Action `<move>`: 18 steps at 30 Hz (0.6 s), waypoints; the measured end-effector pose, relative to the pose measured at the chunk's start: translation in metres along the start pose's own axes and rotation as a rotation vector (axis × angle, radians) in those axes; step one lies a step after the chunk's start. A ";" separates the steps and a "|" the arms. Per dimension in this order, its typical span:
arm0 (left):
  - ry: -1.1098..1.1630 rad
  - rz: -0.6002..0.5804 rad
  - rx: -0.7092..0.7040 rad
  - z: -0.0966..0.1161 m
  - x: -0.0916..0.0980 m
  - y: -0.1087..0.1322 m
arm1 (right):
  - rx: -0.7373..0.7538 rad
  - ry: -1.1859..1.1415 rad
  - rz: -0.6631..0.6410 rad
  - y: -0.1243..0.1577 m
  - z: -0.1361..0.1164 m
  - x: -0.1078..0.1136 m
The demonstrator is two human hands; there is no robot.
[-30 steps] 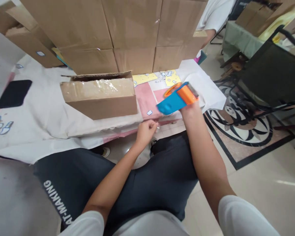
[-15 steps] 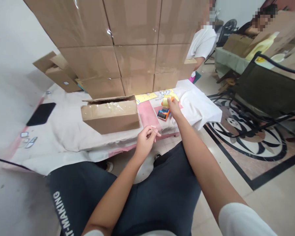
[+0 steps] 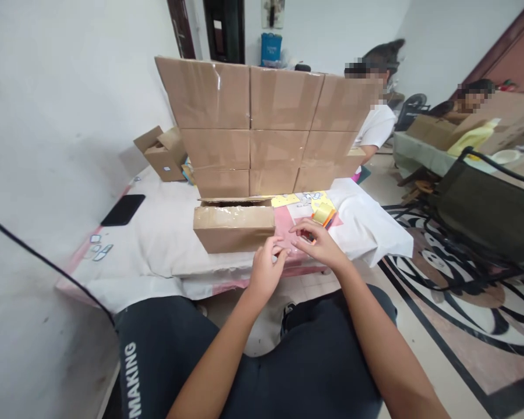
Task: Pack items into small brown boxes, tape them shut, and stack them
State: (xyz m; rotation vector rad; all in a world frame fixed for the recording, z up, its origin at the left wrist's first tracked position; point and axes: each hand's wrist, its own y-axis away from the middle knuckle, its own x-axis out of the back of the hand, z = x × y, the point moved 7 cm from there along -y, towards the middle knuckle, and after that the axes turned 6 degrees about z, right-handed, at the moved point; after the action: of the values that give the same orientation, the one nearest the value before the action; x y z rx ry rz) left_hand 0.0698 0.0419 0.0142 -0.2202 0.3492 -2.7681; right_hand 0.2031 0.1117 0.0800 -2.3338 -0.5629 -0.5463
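Carton (image 3: pixel 234 238) sits near the front edge of the desk (image 3: pixel 161 244), long axis along it, just left of the nearer left hand (image 3: pixel 267 267), grip unclear, while the right hand (image 3: pixel 322 247) hovers apart, fingers spread!

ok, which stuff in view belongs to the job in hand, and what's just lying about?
Likely in use, by nearness to the hands' grip:
partly open box, beside the left grip
tape dispenser, just beyond the right grip
stacked boxes behind, perhaps

Probably just lying about:
black flat object
flapped box by the wall
dark chair
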 end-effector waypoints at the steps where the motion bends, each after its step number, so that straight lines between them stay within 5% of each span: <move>1: -0.022 0.009 -0.017 0.001 0.002 -0.001 | 0.014 0.005 0.001 -0.004 -0.004 -0.002; 6: -0.221 0.087 -0.064 0.013 0.032 -0.012 | 0.037 0.057 0.131 -0.029 -0.015 0.005; 12: -0.904 0.345 -0.489 0.070 0.134 -0.068 | 0.025 0.055 0.209 -0.061 -0.037 0.007; 15: -1.036 0.063 -0.508 0.059 0.160 -0.097 | -0.049 -0.005 0.090 -0.078 -0.050 -0.009; 18: -1.025 -0.223 -0.473 0.033 0.163 -0.097 | -0.170 -0.039 -0.119 -0.096 -0.051 -0.036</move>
State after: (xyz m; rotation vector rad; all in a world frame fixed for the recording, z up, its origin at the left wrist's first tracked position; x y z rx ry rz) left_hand -0.1058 0.0659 0.0896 -1.7573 0.6878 -2.3018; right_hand 0.1115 0.1341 0.1453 -2.4871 -0.7019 -0.6261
